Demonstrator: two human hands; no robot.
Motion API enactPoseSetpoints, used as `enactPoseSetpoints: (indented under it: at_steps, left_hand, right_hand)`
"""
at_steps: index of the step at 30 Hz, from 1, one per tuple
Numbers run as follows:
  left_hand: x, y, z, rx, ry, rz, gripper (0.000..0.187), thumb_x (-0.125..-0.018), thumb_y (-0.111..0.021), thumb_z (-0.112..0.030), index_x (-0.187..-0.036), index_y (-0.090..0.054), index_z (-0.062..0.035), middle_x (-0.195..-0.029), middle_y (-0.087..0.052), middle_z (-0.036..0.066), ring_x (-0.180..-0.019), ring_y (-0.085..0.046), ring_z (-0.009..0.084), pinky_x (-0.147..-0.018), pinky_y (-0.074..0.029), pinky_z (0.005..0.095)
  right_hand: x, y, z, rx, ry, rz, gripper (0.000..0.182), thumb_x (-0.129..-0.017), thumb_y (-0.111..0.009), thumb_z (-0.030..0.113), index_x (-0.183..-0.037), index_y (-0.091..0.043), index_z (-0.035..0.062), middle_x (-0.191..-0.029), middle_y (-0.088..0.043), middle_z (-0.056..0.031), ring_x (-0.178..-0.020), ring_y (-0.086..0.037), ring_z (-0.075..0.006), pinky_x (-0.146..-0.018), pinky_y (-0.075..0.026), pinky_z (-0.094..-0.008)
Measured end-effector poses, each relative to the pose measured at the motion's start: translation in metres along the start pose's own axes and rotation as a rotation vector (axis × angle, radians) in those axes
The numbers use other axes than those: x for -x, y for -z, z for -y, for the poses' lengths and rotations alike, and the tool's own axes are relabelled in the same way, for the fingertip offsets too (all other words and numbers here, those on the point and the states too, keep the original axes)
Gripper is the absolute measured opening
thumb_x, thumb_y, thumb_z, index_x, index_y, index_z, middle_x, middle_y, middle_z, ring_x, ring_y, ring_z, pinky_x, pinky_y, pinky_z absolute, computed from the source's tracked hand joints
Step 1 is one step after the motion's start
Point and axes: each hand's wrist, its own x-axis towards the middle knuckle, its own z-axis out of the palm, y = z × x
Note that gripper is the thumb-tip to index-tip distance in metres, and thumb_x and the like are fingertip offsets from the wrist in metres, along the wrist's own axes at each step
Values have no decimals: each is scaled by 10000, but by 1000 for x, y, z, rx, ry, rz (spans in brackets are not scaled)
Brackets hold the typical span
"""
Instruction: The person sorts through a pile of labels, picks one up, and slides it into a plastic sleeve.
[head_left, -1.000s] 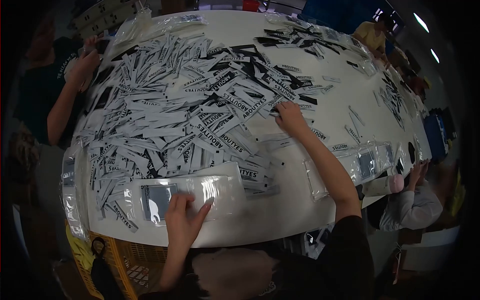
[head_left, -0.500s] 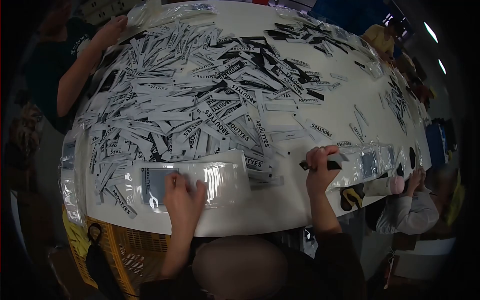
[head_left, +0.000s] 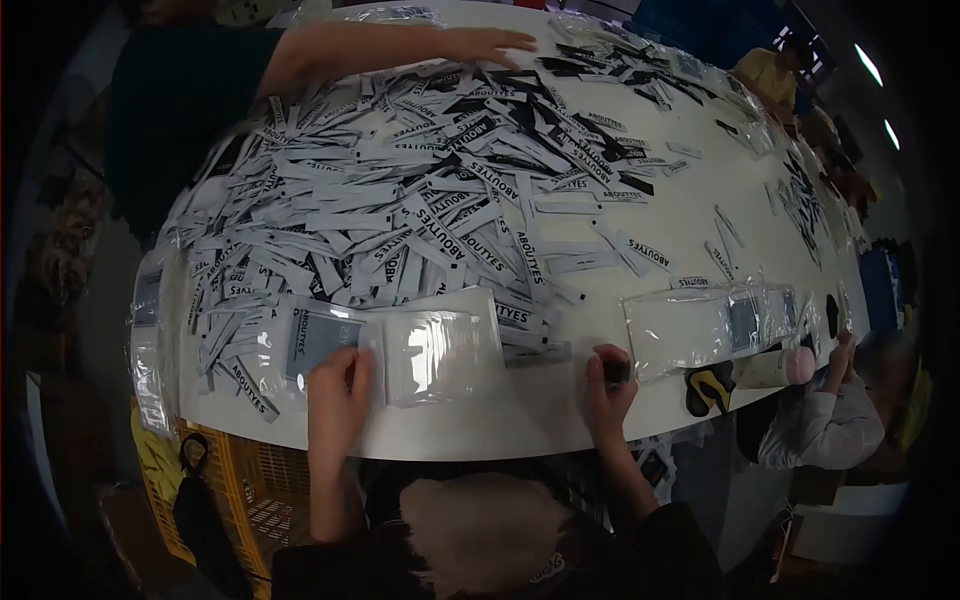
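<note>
My left hand is closed in a pinch at the near edge of a clear plastic bag, which lies flat and shiny at the front of the table. A grey printed panel lettered ABOUTYES shows at the bag's left part. Farther right, above the table's front edge, my right hand has its fingers curled round a small dark strip; most of the strip is hidden by the fingers. Behind the bag spreads a large heap of black and white ABOUTYES strips.
More clear bags lie at the right, beside yellow-and-black scissors and a pink-capped bottle. A co-worker's arm reaches over the heap's far side. Beneath the table's left front stands a yellow crate.
My right hand has come down and left, and less of the dark strip shows. My left hand has shifted slightly left and pinches the bag's edge. The co-worker's arm now stretches across the table.
</note>
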Motion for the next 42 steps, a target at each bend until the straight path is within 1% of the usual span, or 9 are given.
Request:
enactPoseSetpoints:
  at_steps: [4,6,8,11,13,16,23,35,42]
  left_hand:
    - [18,-4,-12,90,63,-59,238,-808,-626,-118,-660,-515,32,-544,-495,124,-434,-434,184,-441,-354,294]
    - [25,-11,-21,204,-7,-25,244,-789,-649,-98,-640,-495,20,-548,-501,112,-434,-429,144,-424,-338,263]
    - [31,-19,-37,222,2,36,233,-765,-667,-85,-646,-490,7,-554,-495,95,-435,-431,152,-423,-350,260]
    - [30,-25,-42,298,-228,8,207,-750,-675,-76,-669,-499,-2,-563,-479,75,-450,-445,168,-422,-367,273]
    - [30,-13,-45,278,-247,162,184,-743,-677,-66,-694,-512,-1,-594,-495,81,-508,-505,182,-454,-394,278]
    - [28,-6,-36,339,-273,317,147,-749,-663,-51,-734,-527,5,-660,-522,102,-584,-556,218,-501,-426,297]
    - [28,-27,-35,215,-454,257,58,-812,-564,-12,-848,-539,27,-929,-552,142,-737,-565,342,-605,-462,380]
    - [33,-32,-44,312,-456,239,37,-817,-524,31,-852,-536,30,-881,-539,156,-741,-553,350,-607,-456,359]
    - [34,-32,-53,227,-496,271,109,-723,-602,11,-782,-512,28,-800,-528,147,-696,-547,349,-586,-451,383]
  right_hand:
    - [11,-6,11,-366,-150,-4,111,-885,-533,120,-819,-524,30,-642,-488,12,-515,-381,-36,-464,-302,-196]
    - [14,-30,35,-544,-141,178,132,-865,-573,141,-819,-527,26,-615,-480,17,-514,-390,-33,-462,-298,-197]
    - [13,-56,59,-282,-3,562,156,-840,-613,163,-853,-552,20,-625,-500,18,-539,-428,-40,-467,-322,-207]
    - [-12,-86,98,-224,-43,618,170,-822,-637,169,-871,-582,16,-644,-517,26,-571,-455,-52,-507,-363,-219]
    - [-20,-85,87,-449,-253,1034,192,-799,-657,116,-946,-592,10,-736,-558,9,-675,-490,-53,-600,-408,-232]
    - [-34,-76,74,-367,-385,1168,174,-784,-663,109,-910,-609,2,-705,-564,17,-688,-495,-51,-622,-419,-230]
    - [-25,-82,87,-184,-205,930,159,-785,-641,82,-913,-601,-3,-730,-566,18,-682,-489,-51,-608,-412,-230]
    - [-20,-62,92,-445,-407,1079,344,-757,-648,73,-1076,-548,-5,-799,-556,24,-748,-477,-47,-662,-429,-229]
    - [-11,-57,80,-64,109,915,370,-665,-635,-11,-1030,-591,29,-776,-608,-116,-713,-606,-235,-631,-469,-311]
